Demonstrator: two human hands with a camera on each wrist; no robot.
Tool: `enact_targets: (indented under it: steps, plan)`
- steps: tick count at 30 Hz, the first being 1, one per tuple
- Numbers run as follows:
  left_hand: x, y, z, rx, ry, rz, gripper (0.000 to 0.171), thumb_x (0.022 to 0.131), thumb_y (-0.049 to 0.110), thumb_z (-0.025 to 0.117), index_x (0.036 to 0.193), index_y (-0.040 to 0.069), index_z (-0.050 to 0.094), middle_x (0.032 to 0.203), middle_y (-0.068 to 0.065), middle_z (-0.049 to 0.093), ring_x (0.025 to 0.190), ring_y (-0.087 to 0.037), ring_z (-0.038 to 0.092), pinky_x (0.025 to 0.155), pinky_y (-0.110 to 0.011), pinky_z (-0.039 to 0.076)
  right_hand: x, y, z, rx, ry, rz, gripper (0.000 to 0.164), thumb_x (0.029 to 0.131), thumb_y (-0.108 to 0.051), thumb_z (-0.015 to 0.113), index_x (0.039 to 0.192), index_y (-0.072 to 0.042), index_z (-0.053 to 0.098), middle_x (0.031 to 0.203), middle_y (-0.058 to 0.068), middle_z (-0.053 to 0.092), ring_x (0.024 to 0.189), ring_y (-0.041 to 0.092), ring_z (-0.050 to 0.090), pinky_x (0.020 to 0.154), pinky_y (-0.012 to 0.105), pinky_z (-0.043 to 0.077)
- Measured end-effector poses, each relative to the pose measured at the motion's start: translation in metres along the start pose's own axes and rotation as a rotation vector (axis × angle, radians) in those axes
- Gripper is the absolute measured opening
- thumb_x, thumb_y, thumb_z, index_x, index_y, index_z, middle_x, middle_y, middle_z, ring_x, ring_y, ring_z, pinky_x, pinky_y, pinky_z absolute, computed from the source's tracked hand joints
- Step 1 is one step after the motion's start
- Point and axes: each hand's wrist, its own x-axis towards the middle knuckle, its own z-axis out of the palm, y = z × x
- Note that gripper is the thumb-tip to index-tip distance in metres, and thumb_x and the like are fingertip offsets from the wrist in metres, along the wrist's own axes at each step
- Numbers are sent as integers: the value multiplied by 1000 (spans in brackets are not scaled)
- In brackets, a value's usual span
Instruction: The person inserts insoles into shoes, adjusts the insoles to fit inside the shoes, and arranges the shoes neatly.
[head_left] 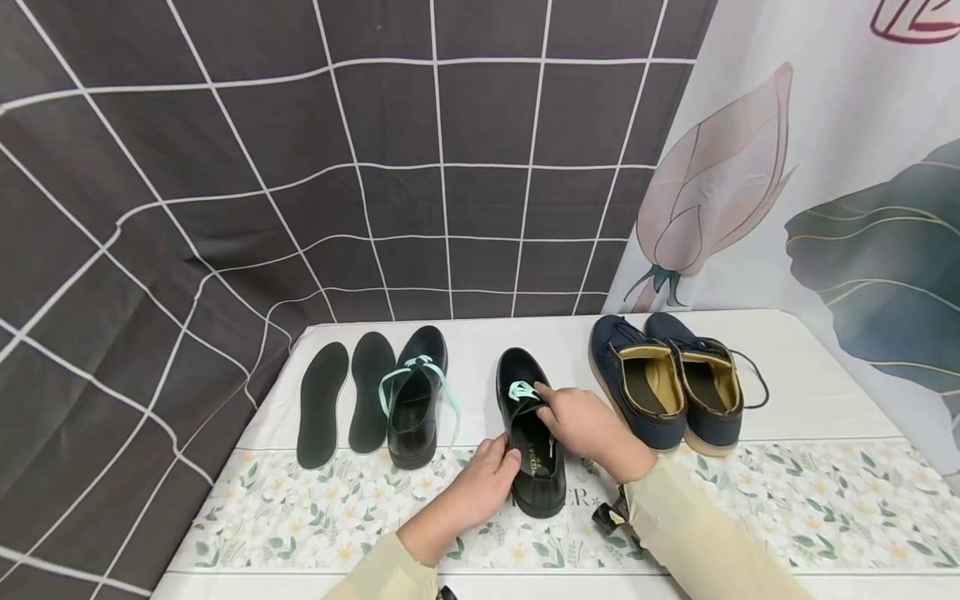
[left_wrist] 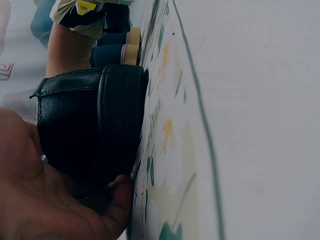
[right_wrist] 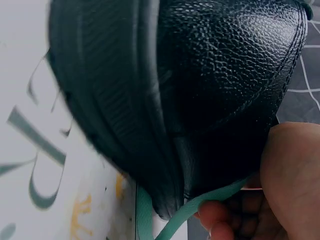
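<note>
A black leather lace-up shoe point(head_left: 538, 492) sits on the cloth, heel toward me. My left hand point(head_left: 487, 479) grips its left side, thumb at the collar; the left wrist view shows fingers low beside the sole. On the other side, my right hand point(head_left: 585, 421) holds the upper near the mint-green shoelace point(head_left: 522, 390). A length of mint lace point(right_wrist: 220, 195) passes by the right fingertips in the right wrist view. Inside the shoe a dark insole with gold print is visible. To the left stands the matching black shoe point(head_left: 412, 450), its mint laces hanging loose.
Two dark insoles, one point(head_left: 322, 404) farther left and another point(head_left: 370, 392) beside the matching shoe, lie flat. At the right stand two navy shoes point(head_left: 637, 408) with tan linings. A white cloth with a floral band point(head_left: 322, 525) covers the table. Behind hangs a dark grid curtain point(head_left: 480, 200).
</note>
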Motion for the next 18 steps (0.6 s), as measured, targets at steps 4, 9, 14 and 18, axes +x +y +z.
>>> enact_targets:
  steps: [4,9,14,18]
  plan:
    - [1,-1,0,3,4,4,57,109,30,32,152,-8,31,151,-33,41,143,-40,38,117,-63,36,2,0,1,3,-6,2,45,102,-23,51,140,1,56,118,24,75,100,38,71,88,56,59]
    - [0,-2,0,5,10,1,56,109,28,32,152,-8,32,150,-33,42,142,-40,39,117,-62,36,4,1,2,23,-12,-4,45,101,-23,50,139,0,57,119,24,75,103,38,71,89,56,58]
    - [1,1,1,4,13,-1,56,109,29,33,151,-7,33,149,-32,44,141,-40,40,115,-63,38,4,3,4,27,-8,2,42,102,-24,49,137,-3,60,119,21,76,102,38,71,89,56,58]
    - [2,1,0,8,16,-23,57,109,31,34,151,-7,34,149,-32,44,141,-40,41,115,-63,38,6,2,4,28,-12,-1,41,102,-26,49,136,-5,61,117,19,77,101,36,72,88,56,59]
